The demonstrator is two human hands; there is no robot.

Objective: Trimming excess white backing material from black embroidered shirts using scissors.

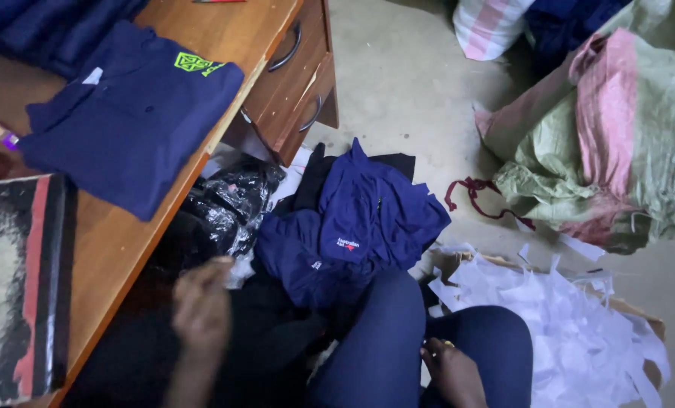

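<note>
My left hand (200, 306) hovers low beside the wooden desk (111, 242), over dark cloth and next to a crinkled black plastic bag (228, 204); its fingers look loosely curled, and whether it grips anything is unclear. My right hand (452, 370) rests by my knee in dark blue trousers, fingers bent, close to a pile of white paper scraps (571, 325). A heap of navy blue garments (360, 223) lies on the floor ahead of my knees. A folded navy polo shirt (126, 121) with a yellow-green emblem lies on the desk.
Desk drawers (299, 75) with curved handles stand at the top centre. Large green and pink woven sacks (617, 136) fill the right side of the concrete floor. A dark flat box (16, 287) lies on the desk's near end. A red cord (477, 198) trails on the floor.
</note>
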